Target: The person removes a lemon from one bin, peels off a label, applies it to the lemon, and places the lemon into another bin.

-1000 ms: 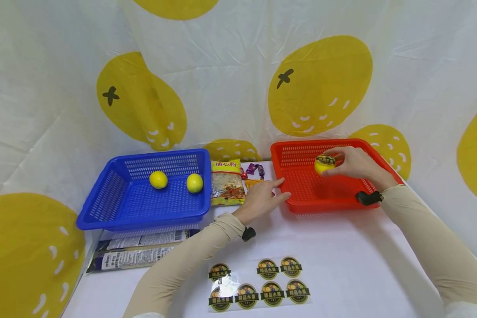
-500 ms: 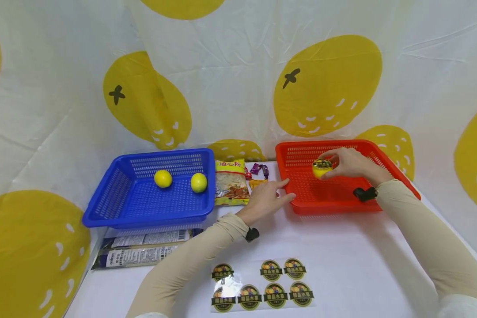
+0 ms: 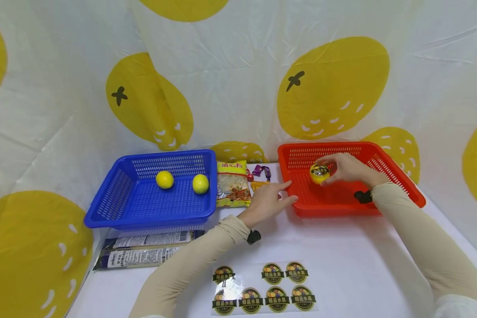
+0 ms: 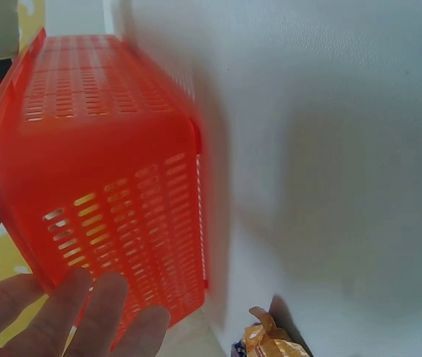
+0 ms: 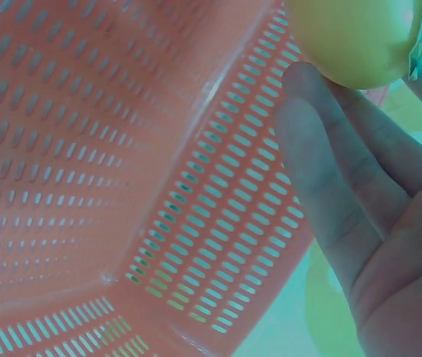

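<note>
My right hand point(image 3: 343, 170) grips a yellow lemon point(image 3: 317, 178) that bears a round black-and-gold sticker point(image 3: 319, 169). It holds the fruit over the inside of the red basket point(image 3: 308, 210). In the right wrist view the lemon point(image 5: 352, 37) lies against the fingertips, the sticker's green-looking edge lifting at one side. My left hand point(image 3: 265, 204) is at the basket's left rim. The left wrist view has the thumb at the rim and the other fingers point(image 4: 103, 309) along the outside of the perforated wall.
A blue basket point(image 3: 151, 219) with two lemons stands at the left, long packages point(image 3: 143, 258) in front of it. Between the baskets lie a yellow food bag point(image 3: 233, 183) and wrapped sweets point(image 3: 262, 171). A clear sticker sheet point(image 3: 247, 274) lies on the front of the white table.
My right hand has carried the lemon a little left and lower within the red basket, its sticker now facing more to the front. My left hand has stayed at the rim.
</note>
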Available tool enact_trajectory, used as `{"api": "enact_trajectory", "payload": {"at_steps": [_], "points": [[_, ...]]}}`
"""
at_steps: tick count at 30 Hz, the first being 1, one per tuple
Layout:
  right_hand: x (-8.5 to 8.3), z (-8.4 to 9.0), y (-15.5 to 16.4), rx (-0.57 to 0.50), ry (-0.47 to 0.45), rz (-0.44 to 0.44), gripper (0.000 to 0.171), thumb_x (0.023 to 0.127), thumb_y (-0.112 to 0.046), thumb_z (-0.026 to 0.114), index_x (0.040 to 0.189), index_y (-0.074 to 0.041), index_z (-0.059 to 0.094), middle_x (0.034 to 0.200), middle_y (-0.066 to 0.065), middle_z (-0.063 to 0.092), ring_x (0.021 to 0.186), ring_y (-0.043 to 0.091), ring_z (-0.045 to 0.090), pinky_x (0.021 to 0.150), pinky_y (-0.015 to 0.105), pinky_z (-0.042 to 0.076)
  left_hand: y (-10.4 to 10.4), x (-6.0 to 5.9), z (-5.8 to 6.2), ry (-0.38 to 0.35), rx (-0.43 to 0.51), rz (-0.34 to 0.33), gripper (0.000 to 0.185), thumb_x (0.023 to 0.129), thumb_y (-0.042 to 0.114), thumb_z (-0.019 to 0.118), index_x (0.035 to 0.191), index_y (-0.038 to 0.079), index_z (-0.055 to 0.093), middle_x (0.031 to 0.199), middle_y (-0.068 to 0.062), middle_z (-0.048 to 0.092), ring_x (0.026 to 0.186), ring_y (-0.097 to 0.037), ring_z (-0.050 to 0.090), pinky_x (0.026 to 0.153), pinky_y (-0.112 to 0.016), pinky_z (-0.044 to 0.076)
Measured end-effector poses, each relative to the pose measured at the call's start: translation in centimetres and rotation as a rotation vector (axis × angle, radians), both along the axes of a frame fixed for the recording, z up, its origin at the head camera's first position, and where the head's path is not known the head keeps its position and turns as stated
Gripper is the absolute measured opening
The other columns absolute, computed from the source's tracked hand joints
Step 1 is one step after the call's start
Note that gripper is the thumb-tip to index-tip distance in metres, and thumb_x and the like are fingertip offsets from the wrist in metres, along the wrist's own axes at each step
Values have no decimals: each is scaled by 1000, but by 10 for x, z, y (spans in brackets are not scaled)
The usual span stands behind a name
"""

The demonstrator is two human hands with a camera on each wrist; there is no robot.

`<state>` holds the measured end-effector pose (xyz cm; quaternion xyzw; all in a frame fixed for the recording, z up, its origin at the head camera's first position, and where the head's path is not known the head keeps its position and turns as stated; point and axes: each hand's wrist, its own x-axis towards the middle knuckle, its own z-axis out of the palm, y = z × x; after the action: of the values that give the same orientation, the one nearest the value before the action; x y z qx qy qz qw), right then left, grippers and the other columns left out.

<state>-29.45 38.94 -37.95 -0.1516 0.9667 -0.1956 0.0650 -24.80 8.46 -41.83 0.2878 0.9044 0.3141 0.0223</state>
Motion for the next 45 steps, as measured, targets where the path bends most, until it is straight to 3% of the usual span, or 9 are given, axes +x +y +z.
{"api": "enact_trajectory", "payload": {"at_steps": [21,36,45], "points": [[-6,-19,2,41,-13,-1,70,73,-34,94,134,-14,67,125,17,72,114,34,66,98,57,54,1,0,-2,1,-13,9,56,97,52,64,147,28,56,71,7,60,66,-5,54,58,-20,38],[-4,-15,-4,80,-90,21,67,72,-28,94,131,-9,68,120,19,74,111,36,67,98,59,52,1,0,-2,12,-6,10,56,97,51,65,147,25,57,75,7,62,68,-5,55,59,-20,39],[0,-13,-5,92,-131,16,78,73,-30,93,140,-7,61,125,24,71,119,44,64,101,63,49,2,1,-3,-7,-17,10,56,97,52,65,147,27,56,68,6,58,63,-7,52,54,-20,36]]}}
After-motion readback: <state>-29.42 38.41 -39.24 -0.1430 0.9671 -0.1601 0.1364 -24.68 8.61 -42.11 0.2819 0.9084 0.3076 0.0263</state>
